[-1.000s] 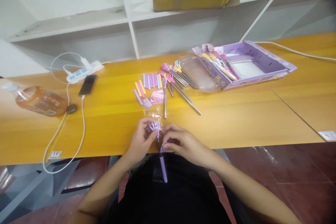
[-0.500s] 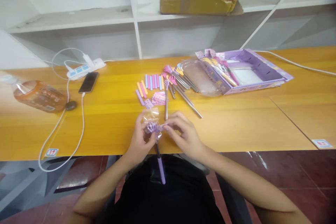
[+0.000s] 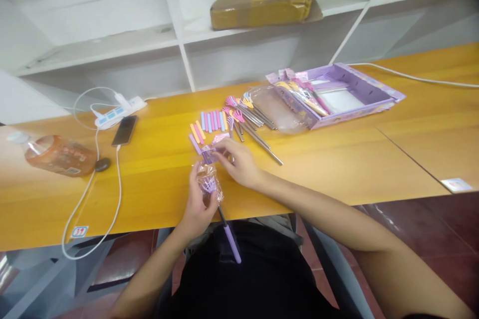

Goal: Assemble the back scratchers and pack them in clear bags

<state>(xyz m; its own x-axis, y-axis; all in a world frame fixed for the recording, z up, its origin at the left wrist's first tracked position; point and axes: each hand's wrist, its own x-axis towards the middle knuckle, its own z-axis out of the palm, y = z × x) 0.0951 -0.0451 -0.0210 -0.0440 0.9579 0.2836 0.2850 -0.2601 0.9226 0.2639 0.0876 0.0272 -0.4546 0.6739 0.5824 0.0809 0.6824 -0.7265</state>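
My left hand (image 3: 197,209) is closed around the head end of a purple back scratcher (image 3: 232,244), which sits in a clear plastic bag (image 3: 217,190). Its purple grip points down toward my lap. My right hand (image 3: 241,162) pinches a small purple card (image 3: 208,156) just above the bag's top end. Under the right fingers lies a pile of pink cards (image 3: 220,137), partly hidden. Behind it are purple, pink, yellow and blue grip sleeves (image 3: 213,121) in rows. Several metal back scratchers (image 3: 254,117) with coloured hand-shaped heads lie heaped to the right.
A purple box (image 3: 361,104) holding bagged back scratchers stands at the back right, with clear plastic (image 3: 279,109) beside it. On the left are an orange bottle (image 3: 62,157), a phone (image 3: 124,130), a power strip (image 3: 119,112) and looping white cable. A taped carton (image 3: 265,5) rests on the shelf.
My right hand has moved from beside the back scratcher up and forward, carrying the purple card toward the card pile. My left hand keeps its hold. The whole view has shifted slightly.
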